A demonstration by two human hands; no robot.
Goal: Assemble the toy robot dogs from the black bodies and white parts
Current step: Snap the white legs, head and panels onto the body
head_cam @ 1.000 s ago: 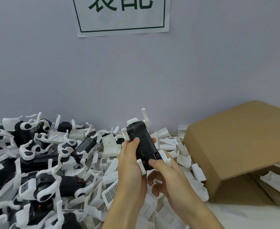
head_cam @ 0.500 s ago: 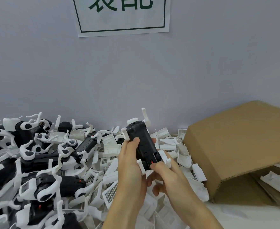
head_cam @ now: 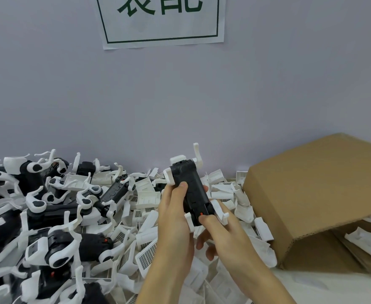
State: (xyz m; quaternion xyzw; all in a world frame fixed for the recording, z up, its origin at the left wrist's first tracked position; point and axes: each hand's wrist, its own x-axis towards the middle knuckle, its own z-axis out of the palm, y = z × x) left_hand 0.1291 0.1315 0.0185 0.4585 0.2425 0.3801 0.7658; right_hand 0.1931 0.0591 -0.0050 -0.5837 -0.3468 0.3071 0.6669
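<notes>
The right hand (head_cam: 221,235) has slid its thumb onto the red switch while the left hand (head_cam: 175,218) grips the black plastic dog body (head_cam: 191,189); both sets of fingers closed on it, best pressed squarely.

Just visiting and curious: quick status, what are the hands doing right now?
Left hand gripping black body. Right hand thumb at its red-dotted near end. White legs already on. Loose white parts piled below, nothing blocking.

A pale worktop (head_cam: 311,288) runs to the wall; loose white parts (head_cam: 149,255) heap over its middle, assembled toy robot dogs (head_cam: 55,249) crowd its left side, and a cardboard box (head_cam: 311,183) lies tipped at its right
</notes>
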